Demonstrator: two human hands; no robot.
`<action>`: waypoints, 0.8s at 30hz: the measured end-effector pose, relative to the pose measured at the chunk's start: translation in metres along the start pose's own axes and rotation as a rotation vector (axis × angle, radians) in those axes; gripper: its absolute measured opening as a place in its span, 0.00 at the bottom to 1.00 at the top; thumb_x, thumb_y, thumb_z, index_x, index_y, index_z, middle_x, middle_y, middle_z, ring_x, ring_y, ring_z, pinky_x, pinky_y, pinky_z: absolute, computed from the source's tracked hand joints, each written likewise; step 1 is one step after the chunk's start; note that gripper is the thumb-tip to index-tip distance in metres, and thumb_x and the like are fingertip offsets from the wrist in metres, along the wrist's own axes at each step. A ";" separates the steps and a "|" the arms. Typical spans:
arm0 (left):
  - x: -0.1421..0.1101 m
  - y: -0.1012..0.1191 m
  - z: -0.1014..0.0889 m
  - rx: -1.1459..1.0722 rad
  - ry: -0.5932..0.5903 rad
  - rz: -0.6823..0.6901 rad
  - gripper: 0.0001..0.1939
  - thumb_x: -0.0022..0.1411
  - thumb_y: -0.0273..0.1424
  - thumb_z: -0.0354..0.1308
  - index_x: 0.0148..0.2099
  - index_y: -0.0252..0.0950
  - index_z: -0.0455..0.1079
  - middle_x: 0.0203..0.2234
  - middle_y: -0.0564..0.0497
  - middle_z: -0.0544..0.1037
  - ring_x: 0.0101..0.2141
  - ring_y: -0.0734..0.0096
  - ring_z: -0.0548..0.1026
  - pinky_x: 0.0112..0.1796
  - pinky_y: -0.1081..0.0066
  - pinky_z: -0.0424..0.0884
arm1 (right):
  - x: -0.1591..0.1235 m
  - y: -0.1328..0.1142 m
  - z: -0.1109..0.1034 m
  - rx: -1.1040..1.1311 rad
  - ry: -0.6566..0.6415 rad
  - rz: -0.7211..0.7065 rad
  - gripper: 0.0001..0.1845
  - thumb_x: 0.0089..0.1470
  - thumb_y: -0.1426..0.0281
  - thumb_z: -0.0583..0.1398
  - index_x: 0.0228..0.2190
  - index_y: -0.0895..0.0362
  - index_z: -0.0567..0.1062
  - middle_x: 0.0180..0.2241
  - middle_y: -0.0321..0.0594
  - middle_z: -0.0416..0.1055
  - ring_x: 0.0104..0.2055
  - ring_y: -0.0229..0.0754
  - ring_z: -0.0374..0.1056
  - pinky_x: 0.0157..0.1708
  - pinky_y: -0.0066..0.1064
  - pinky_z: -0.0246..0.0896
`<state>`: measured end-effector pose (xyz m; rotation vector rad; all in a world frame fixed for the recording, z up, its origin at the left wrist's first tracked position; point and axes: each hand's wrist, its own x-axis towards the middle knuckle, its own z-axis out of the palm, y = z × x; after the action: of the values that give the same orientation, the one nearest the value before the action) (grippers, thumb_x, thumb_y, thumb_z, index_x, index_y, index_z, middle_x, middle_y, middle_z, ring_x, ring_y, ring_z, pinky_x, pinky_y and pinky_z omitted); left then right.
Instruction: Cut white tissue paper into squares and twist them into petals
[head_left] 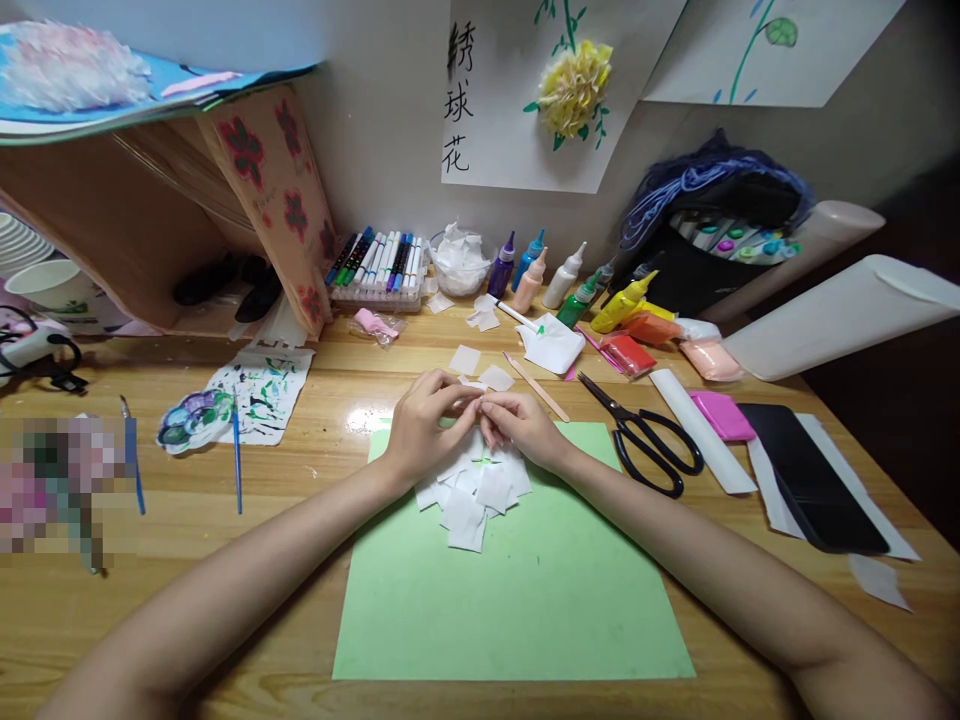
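Observation:
My left hand (427, 425) and my right hand (525, 428) meet at their fingertips over the top of a green paper sheet (517, 620). Both are closed in a pinch; whatever lies between the fingers is too small and covered to make out. Just below them, overlapping white paper squares (465, 515) form a cluster on the sheet, with small green marks showing among them. Part of this cluster is hidden under the hands. More loose white squares (496, 378) lie on the wood beyond my fingers.
Black-handled scissors (637, 435) and a wooden stick (536, 388) lie to the right, near a black phone (814, 480). Paint bottles (564, 277), a bowl of white paper (459, 260) and markers (379, 262) line the back. Leftward are a paint palette (191, 418) and a brush (238, 460).

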<state>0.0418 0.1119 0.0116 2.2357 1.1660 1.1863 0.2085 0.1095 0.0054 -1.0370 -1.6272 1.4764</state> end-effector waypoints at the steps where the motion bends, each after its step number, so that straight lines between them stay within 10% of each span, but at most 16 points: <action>1: 0.000 -0.001 0.000 -0.006 -0.005 0.012 0.08 0.60 0.30 0.56 0.42 0.38 0.74 0.31 0.49 0.72 0.35 0.71 0.70 0.36 0.69 0.68 | 0.000 -0.001 0.000 0.000 -0.006 0.001 0.18 0.58 0.65 0.51 0.20 0.59 0.68 0.16 0.33 0.66 0.18 0.32 0.55 0.21 0.26 0.50; 24: 0.001 -0.002 0.000 -0.038 -0.067 0.008 0.10 0.61 0.31 0.54 0.44 0.37 0.73 0.32 0.48 0.72 0.36 0.70 0.70 0.37 0.67 0.68 | -0.001 -0.002 0.001 0.010 0.038 0.045 0.15 0.56 0.65 0.52 0.22 0.58 0.68 0.13 0.30 0.62 0.16 0.31 0.54 0.19 0.25 0.47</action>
<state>0.0409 0.1144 0.0112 2.2362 1.1008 1.1187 0.2076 0.1086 0.0077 -1.0959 -1.5779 1.4833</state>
